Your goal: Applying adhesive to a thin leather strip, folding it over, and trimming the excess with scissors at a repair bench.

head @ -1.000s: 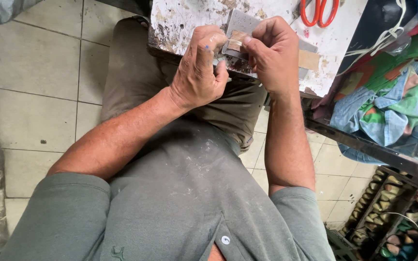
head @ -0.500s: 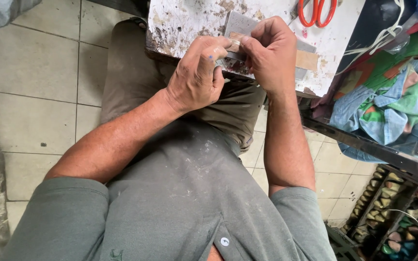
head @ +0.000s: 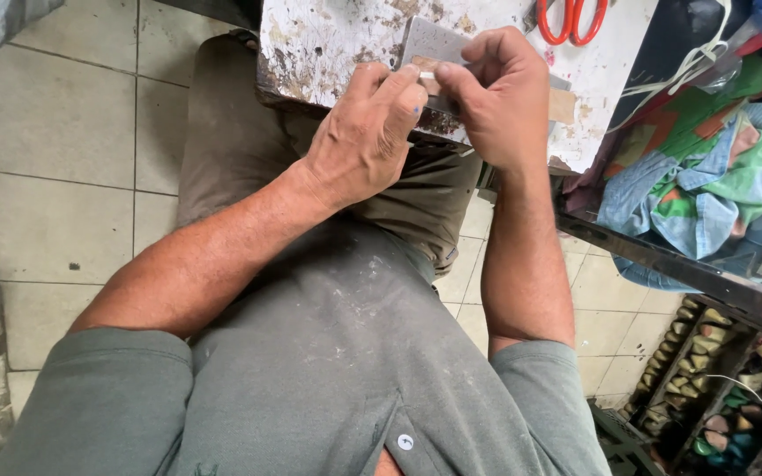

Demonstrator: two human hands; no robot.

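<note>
I sit with a worn white board (head: pixel 328 44) resting on my lap. Both hands meet over it. My left hand (head: pixel 363 137) pinches a small flat grey piece (head: pixel 434 40) with thumb and fingertips. My right hand (head: pixel 500 97) grips the same piece from the other side, fingers curled over it. The part of the piece between my fingers is hidden. A small tan scrap (head: pixel 562 106) lies on the board just right of my right hand.
Orange-handled scissors (head: pixel 572 18) lie at the board's far edge. Coloured cloth (head: pixel 690 176) fills a bin to the right, behind a dark metal rail (head: pixel 663 260). Racks of small moulded pieces (head: pixel 716 388) stand at the lower right. Tiled floor (head: pixel 55 132) spreads left.
Both hands have shifted slightly up and toward the board's middle, still closed together on the small grey piece. Nothing was let go.
</note>
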